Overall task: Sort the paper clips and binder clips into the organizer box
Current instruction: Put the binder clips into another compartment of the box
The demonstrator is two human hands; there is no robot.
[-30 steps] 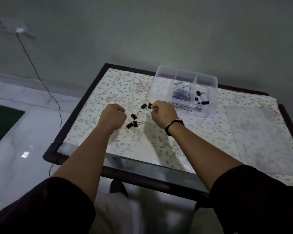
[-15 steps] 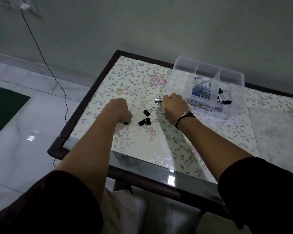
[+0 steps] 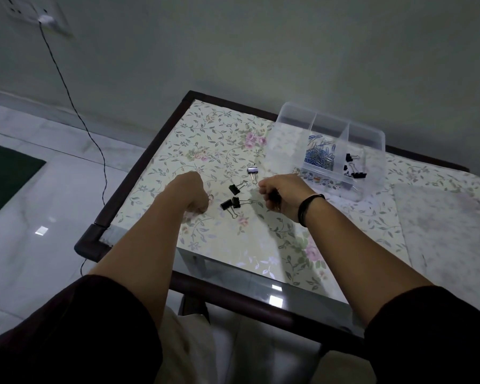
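Left hand [image 3: 195,194] rests on the floral-patterned glass tabletop [image 3: 233,239], fingers curled under into a loose fist. A small silver wire loop [image 3: 210,197] pokes out just past the knuckles — it looks like the handle of a clip held inside the fist, but the clip body is hidden, so I cannot tell for certain what is gripped.

Right hand [image 3: 279,195] is raised slightly off the tabletop, palm side turned toward the camera, fingers curled inward. Something dark shows between the curled fingers and palm; likely a black binder clip, but too shadowed to confirm. A dark band [image 3: 309,206] circles the right wrist.

Between the two sets of fingertips lie four loose clips: a silver-faced binder clip [image 3: 252,171] just beyond the right fingertips, a single black binder clip [image 3: 234,189] nearer the middle, and a touching pair of black binder clips [image 3: 230,203] closest to the left knuckles.

Clear plastic three-compartment organizer box [image 3: 372,167] stands beyond the right hand, apart from its fingers. Middle compartment holds a heap of blue and silver paper clips [image 3: 320,157]; right-side compartment holds several sorted black binder clips [image 3: 354,169] — the left-side compartment's contents are not discernible.
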